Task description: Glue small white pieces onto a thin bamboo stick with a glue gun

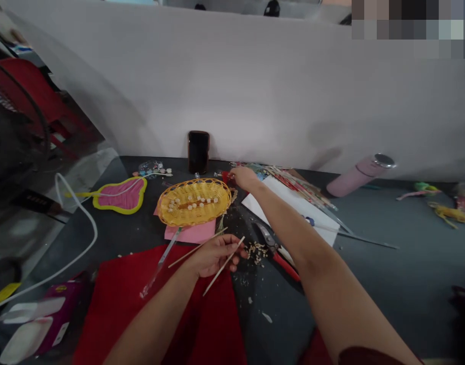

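Note:
My left hand [217,255] is closed in a pinch on a thin pale wooden stick [222,267], which slants down to the left. A second thin stick [196,248] lies beside this hand, over the red cloth [159,309]. My right hand [244,179] reaches to the back of the table, its fingers closed by a small red item [226,176]; what they grip is too small to make out. Between the arms, cut bits of stick [257,253] lie in a heap by red-handled pruning shears [280,256]. White flower-like pieces [196,204] lie in a yellow oval basket [167,220].
A phone [198,152] leans on the white partition [232,91]. Bundled sticks [296,185] lie on white paper [268,190], with a pink bottle [354,177] farther right. At left are a pink-and-yellow fan-shaped piece [121,196], a white cable [91,228] and a purple box [57,317].

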The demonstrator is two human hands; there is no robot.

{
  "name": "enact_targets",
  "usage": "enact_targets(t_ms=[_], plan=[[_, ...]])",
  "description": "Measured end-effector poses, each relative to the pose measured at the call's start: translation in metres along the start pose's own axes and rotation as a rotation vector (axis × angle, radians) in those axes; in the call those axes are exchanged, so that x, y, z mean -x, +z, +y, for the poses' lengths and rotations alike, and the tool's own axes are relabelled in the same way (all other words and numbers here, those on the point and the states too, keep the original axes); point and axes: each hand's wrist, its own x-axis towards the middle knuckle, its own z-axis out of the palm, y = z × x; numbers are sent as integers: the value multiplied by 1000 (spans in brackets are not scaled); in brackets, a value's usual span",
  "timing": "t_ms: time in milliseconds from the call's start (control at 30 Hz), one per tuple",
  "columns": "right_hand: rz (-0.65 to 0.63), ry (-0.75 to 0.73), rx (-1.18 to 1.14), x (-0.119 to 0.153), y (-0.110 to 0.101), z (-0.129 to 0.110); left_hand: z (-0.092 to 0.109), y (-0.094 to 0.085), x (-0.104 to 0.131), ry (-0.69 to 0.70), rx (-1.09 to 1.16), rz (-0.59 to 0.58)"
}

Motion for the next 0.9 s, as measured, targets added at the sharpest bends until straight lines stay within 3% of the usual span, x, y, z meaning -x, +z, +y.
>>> enact_targets(t_ms=[300,500,900], plan=[[91,-46,78,-11,16,-5,2,0,0,1,45,1],[113,-19,62,-12,15,-6,1,0,-1,11,28,1],[156,-83,-179,24,2,20,6,6,2,6,19,9]])
